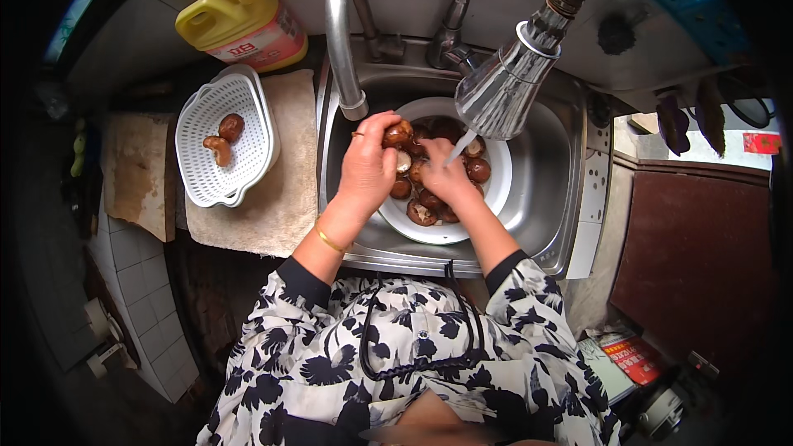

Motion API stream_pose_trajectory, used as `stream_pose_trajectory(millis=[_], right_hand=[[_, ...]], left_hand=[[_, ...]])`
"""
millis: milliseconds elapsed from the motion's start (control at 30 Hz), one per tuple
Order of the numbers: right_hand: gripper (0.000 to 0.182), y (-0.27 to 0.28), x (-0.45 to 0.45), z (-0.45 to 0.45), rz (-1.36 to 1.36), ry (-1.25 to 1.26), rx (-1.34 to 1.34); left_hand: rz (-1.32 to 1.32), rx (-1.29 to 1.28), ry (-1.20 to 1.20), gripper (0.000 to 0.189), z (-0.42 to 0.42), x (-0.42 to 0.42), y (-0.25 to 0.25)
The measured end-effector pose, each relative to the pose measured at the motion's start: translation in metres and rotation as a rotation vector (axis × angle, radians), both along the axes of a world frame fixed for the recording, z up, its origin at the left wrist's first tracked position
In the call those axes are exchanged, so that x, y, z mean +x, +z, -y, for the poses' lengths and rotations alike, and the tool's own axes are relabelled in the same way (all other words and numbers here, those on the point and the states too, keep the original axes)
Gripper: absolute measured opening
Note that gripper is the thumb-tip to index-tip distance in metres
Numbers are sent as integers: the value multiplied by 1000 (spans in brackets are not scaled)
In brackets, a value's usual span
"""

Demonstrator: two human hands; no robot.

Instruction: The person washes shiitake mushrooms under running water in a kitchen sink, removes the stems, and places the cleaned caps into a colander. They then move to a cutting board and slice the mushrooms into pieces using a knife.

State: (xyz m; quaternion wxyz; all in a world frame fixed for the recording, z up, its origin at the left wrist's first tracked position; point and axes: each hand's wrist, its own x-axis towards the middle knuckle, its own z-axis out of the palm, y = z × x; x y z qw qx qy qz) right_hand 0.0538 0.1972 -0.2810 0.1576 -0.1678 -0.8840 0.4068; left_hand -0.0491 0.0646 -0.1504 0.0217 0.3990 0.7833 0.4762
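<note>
My left hand (367,164) grips a wet brown mushroom (398,134) between thumb and fingers, over the left side of a white basin (505,183). Beside it, my right hand (441,172) reaches down among the mushrooms in the basin; its fingers are blurred and partly hidden, so whether it holds one is unclear. Several brown-capped mushrooms (478,170) lie in the basin, some with pale undersides up. A stream of water (461,146) falls from the chrome spray head (505,90) onto my right hand. The basin sits inside a stainless steel sink (548,198).
A white plastic colander (193,164) with two mushrooms (224,136) stands left of the sink on a beige mat (291,198). Behind it is a yellow soap jug (248,28). A curved steel faucet (341,31) arches over the sink's back left. A wooden board (139,173) lies far left.
</note>
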Motion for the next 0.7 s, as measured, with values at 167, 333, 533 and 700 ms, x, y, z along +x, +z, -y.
stream_pose_trajectory(millis=[167,333,533,700], right_hand=[[46,6,-30,46,264,243,165],[34,-34,-33,48,474,216,153],[32,-16,-16,12,270,-74,-904],[25,40,8,-6,48,-163,-1033]], left_hand=[[404,217,132,31,42,-21,20],[194,219,346,32,81,-65,68],[-273,-379,726,41,130,-104,57],[13,47,316,31,74,-59,54]])
